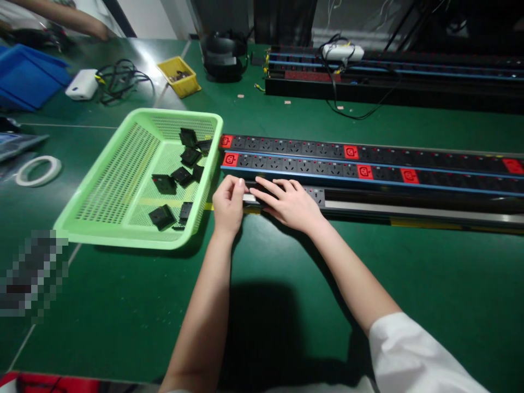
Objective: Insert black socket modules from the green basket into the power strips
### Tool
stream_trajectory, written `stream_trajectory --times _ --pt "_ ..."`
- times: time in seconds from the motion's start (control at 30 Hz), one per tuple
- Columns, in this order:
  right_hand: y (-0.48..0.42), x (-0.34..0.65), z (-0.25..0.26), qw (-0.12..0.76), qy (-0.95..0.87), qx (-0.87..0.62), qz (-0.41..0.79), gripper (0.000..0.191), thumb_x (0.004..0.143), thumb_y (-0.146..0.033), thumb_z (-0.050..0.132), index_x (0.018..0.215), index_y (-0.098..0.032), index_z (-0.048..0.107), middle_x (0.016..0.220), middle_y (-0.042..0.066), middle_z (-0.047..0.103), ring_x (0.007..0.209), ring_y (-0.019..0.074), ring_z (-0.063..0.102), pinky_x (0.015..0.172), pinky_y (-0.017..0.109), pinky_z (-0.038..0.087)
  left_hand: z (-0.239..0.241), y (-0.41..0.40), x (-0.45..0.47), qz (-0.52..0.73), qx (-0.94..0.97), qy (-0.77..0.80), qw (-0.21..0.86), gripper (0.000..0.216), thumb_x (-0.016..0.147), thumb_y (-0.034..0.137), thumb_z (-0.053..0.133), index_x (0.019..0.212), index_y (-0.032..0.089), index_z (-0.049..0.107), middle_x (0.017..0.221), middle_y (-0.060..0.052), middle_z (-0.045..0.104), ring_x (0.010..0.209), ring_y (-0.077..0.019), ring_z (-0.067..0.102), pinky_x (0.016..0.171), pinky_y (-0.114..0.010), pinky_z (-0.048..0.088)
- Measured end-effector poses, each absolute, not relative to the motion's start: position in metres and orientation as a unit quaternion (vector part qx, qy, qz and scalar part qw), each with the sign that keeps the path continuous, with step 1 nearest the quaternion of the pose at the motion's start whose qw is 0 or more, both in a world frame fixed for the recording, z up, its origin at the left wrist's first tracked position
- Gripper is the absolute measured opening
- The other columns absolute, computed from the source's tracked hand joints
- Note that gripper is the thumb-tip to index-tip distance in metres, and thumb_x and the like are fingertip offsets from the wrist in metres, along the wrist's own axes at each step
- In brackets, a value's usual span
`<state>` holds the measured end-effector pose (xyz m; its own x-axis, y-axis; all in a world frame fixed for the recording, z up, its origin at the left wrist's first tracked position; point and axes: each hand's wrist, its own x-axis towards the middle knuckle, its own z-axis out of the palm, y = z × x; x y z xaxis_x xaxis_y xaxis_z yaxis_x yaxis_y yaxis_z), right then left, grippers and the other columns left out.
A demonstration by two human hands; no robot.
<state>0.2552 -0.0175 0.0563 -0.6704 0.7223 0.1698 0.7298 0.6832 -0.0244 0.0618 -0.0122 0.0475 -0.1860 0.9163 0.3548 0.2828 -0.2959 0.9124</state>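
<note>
The nearest power strip is a long dark channel with a pale metal inside, with black socket modules in its left part. At its left end my left hand is closed, fingers curled and thumb up against the strip's end. My right hand lies over the modules just right of it, fingers stretched out and apart, pressing on or resting against them; what is under the fingers is partly hidden. To the left, a light green basket holds several loose black socket modules.
Behind the hands lie two power strips with black and red sockets. Farther back are a dark strip assembly with cables, a yellow bin, a blue bin and a white adapter. A tape roll lies left. Another person's arm shows top left.
</note>
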Motion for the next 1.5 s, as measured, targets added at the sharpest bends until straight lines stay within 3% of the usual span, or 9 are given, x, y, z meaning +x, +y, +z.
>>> stream_trajectory --times 0.13,0.27,0.47,0.63,0.8,1.0,1.17,1.33,1.5 --pt "-0.018 0.255 0.057 0.077 -0.914 -0.398 -0.031 0.052 0.103 -0.036 0.044 0.155 -0.035 0.04 0.17 0.0 0.022 0.133 0.0349 0.045 0.102 0.051 0.039 0.098 -0.026 0.051 0.52 0.628 0.512 0.27 0.03 0.095 0.044 0.06 0.079 0.019 0.067 0.068 0.0 0.056 0.062 -0.0128 0.05 0.063 -0.026 0.039" --pt "-0.018 0.255 0.056 0.083 -0.913 -0.398 -0.031 0.046 0.102 -0.036 0.046 0.148 -0.032 0.048 0.167 0.003 0.031 0.132 0.0344 0.046 0.101 0.05 0.04 0.123 -0.034 0.013 0.499 0.608 0.605 0.125 0.035 0.097 0.047 0.055 0.081 0.018 0.068 0.067 0.0 0.058 0.062 -0.0134 0.049 0.067 -0.028 0.037" --pt "-0.017 0.252 0.053 0.098 -0.907 -0.407 -0.043 0.034 0.101 -0.037 0.049 0.128 -0.022 0.06 0.157 0.01 0.046 0.129 0.0338 0.049 0.1 0.048 0.04 0.117 -0.04 -0.047 0.195 0.567 0.8 -0.003 0.026 0.091 0.044 0.059 0.096 0.021 0.07 0.087 -0.007 0.071 0.088 -0.0282 0.061 0.099 -0.053 0.038" --pt "-0.016 0.251 0.051 0.111 -0.903 -0.412 -0.052 0.032 0.099 -0.039 0.053 0.122 -0.019 0.061 0.152 0.014 0.052 0.124 0.0338 0.052 0.098 0.047 0.041 0.109 -0.043 -0.065 0.045 0.524 0.848 0.065 0.062 0.085 0.06 0.057 0.13 0.018 0.061 0.131 -0.022 0.06 0.127 -0.0434 0.053 0.106 -0.057 0.039" --pt "-0.016 0.251 0.051 0.112 -0.9 -0.417 -0.052 0.032 0.098 -0.04 0.054 0.121 -0.019 0.06 0.151 0.012 0.052 0.123 0.033 0.052 0.098 0.046 0.041 0.097 -0.042 -0.072 0.014 0.512 0.843 0.163 0.102 0.078 0.072 0.058 0.153 0.006 0.035 0.147 -0.032 0.042 0.131 -0.0446 0.051 0.107 -0.054 0.043" --pt "-0.016 0.251 0.051 0.109 -0.9 -0.418 -0.051 0.032 0.098 -0.04 0.054 0.121 -0.019 0.06 0.151 0.012 0.052 0.125 0.0328 0.051 0.098 0.046 0.04 0.092 -0.039 -0.072 -0.08 0.547 0.821 0.146 0.071 0.08 0.057 0.059 0.142 0.022 0.056 0.138 -0.024 0.053 0.122 -0.0483 0.052 0.093 -0.06 0.048" --pt "-0.016 0.251 0.05 0.112 -0.9 -0.419 -0.051 0.032 0.098 -0.04 0.054 0.122 -0.019 0.06 0.152 0.012 0.052 0.125 0.033 0.051 0.099 0.046 0.04 0.089 -0.038 -0.071 -0.043 0.596 0.786 0.161 0.049 0.078 0.039 0.06 0.125 0.029 0.067 0.115 -0.012 0.071 0.107 -0.0394 0.052 0.088 -0.051 0.049" --pt "-0.016 0.251 0.049 0.112 -0.9 -0.419 -0.055 0.032 0.098 -0.04 0.054 0.122 -0.019 0.06 0.151 0.012 0.052 0.125 0.0329 0.051 0.099 0.047 0.04 0.088 -0.038 -0.072 -0.003 0.598 0.785 0.164 0.046 0.074 0.034 0.066 0.119 0.027 0.071 0.093 -0.011 0.075 0.107 -0.0396 0.052 0.082 -0.047 0.049" --pt "-0.016 0.251 0.049 0.115 -0.899 -0.418 -0.056 0.032 0.097 -0.04 0.054 0.122 -0.019 0.06 0.151 0.012 0.053 0.125 0.0331 0.051 0.099 0.047 0.04 0.091 -0.035 -0.071 0.058 0.607 0.77 0.188 0.044 0.074 0.033 0.069 0.117 0.022 0.068 0.106 -0.011 0.075 0.095 -0.0317 0.066 0.084 -0.044 0.051"
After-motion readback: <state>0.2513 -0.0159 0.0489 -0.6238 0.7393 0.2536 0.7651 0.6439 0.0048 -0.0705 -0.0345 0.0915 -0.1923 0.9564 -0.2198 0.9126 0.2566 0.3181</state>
